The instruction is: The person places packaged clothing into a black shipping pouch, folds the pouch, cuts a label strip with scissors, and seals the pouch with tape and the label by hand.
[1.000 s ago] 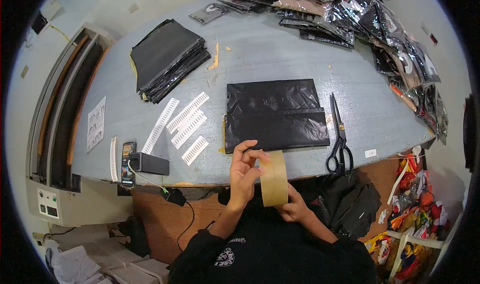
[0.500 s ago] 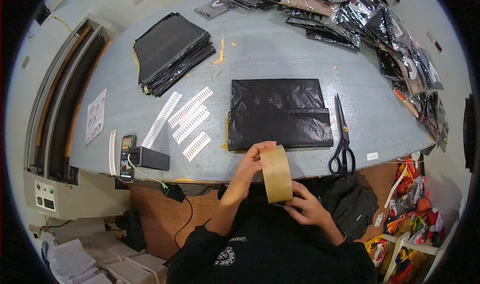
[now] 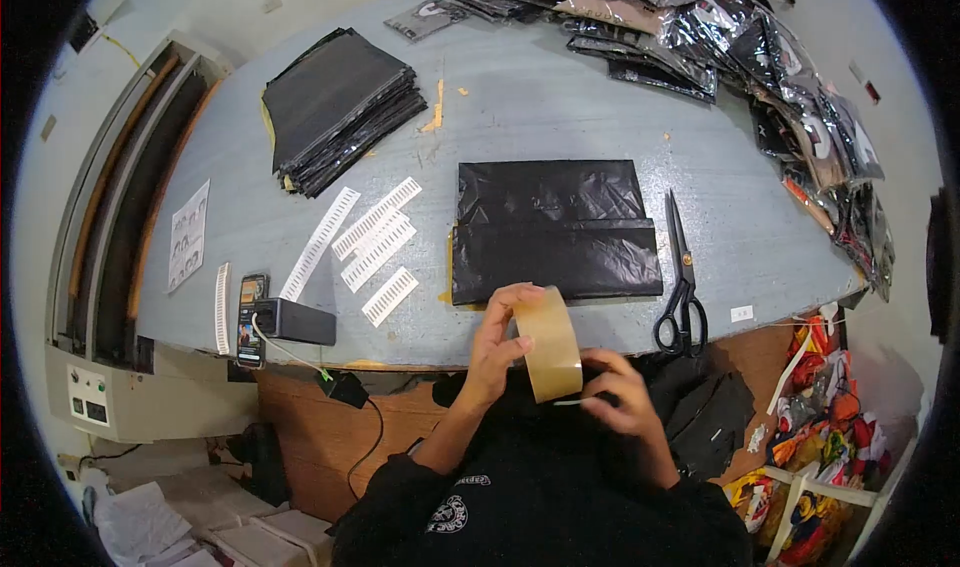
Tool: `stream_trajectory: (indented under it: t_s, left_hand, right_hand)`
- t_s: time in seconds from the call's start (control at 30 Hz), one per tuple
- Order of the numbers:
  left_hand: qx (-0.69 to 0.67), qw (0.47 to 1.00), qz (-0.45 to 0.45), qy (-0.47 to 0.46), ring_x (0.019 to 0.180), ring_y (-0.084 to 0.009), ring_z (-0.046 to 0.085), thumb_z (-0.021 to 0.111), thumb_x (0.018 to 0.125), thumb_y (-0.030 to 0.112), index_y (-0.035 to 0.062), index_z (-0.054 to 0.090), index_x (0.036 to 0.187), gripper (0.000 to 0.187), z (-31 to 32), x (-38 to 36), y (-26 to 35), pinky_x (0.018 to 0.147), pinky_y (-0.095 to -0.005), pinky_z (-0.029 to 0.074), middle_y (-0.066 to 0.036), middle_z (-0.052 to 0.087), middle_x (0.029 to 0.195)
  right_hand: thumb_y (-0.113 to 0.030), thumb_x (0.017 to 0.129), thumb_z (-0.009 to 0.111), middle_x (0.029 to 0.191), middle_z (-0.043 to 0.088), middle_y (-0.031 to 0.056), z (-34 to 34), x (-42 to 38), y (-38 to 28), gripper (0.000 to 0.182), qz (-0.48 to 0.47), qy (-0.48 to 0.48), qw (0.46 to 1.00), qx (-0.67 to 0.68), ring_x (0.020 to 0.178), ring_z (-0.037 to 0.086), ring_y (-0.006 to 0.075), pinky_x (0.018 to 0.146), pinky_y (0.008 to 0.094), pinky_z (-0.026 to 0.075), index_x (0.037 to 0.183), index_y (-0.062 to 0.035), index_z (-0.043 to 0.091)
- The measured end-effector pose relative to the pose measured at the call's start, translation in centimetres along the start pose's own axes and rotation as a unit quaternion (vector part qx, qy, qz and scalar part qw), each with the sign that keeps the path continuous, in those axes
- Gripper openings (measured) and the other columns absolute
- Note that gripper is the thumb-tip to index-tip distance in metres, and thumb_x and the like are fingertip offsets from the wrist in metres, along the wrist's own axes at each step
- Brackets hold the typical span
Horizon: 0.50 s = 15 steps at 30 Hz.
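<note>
A wide roll of tan packing tape (image 3: 549, 347) is held up in front of my body, just over the table's near edge. My left hand (image 3: 495, 342) grips its left side, thumb on the face and fingers over the top. At the lower right of the roll, my right hand (image 3: 622, 395) has its fingers curled in a pinch. A thin pale strip (image 3: 567, 402) runs from the roll to that thumb, seemingly the tape's loose end. Beyond the roll lies a folded black plastic package (image 3: 555, 259). Black-handled scissors (image 3: 681, 292) rest to its right, blades pointing away.
Black plastic sheets or bags are stacked (image 3: 340, 107) at the back left. Several barcode label strips (image 3: 375, 229), a phone (image 3: 251, 317) and a dark box (image 3: 305, 321) lie on the left. Bagged garments (image 3: 690, 27) heap along the far right edge. Colourful scraps (image 3: 830, 437) fill a bin at right.
My right fingers have shifted slightly up and right at the roll's edge. The roll has turned a little in my left hand, and the pale strip shows more. The view has shifted slightly.
</note>
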State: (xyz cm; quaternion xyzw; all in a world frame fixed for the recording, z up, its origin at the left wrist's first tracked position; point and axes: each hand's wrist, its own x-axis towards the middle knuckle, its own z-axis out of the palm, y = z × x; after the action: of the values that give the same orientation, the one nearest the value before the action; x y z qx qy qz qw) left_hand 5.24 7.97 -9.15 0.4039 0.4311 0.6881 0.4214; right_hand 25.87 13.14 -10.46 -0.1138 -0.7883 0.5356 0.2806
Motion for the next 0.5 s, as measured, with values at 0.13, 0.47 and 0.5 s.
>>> stream_trajectory:
  t_s: [0.13, 0.47, 0.5]
  left_hand:
    - [0.054, 0.998, -0.013, -0.036, 0.119, -0.0265, 0.037, 0.056, 0.067, 0.023, 0.0037, 0.051, 0.110, 0.047, -0.4, -0.1, 0.7, 0.103, -0.0369, 0.023, -0.010, 0.049, 0.114]
    - [0.150, 0.986, 0.054, -0.055, 0.122, -0.0302, 0.033, 0.045, 0.072, 0.033, 0.0030, 0.056, 0.104, 0.045, 0.3, 0.0, 1.3, 0.103, -0.0416, 0.020, -0.013, 0.050, 0.116]
    - [0.153, 0.985, 0.053, -0.055, 0.122, -0.0305, 0.033, 0.045, 0.073, 0.033, 0.0031, 0.055, 0.104, 0.045, 0.3, 0.0, 1.3, 0.103, -0.0416, 0.019, -0.014, 0.049, 0.116]
  right_hand:
    - [-0.007, 0.082, 0.057, 0.099, 0.051, 0.0147, -0.9, -0.3, -0.7, 0.010, 0.041, 0.246, 0.923, 0.293, 0.096, 0.057, 0.0240, 0.085, 0.0363, 0.045, 0.078, 0.0010, 0.052]
    - [-0.003, 0.082, 0.056, 0.103, 0.050, 0.0129, -0.2, 5.4, -4.9, 0.006, 0.066, 0.278, 0.905, 0.315, 0.097, 0.054, 0.0209, 0.089, 0.0368, 0.044, 0.079, 0.0012, 0.053]
    - [-0.002, 0.082, 0.056, 0.104, 0.051, 0.0132, 0.1, 5.7, -4.9, 0.005, 0.058, 0.283, 0.903, 0.318, 0.098, 0.054, 0.0210, 0.089, 0.0378, 0.044, 0.080, 0.0011, 0.053]
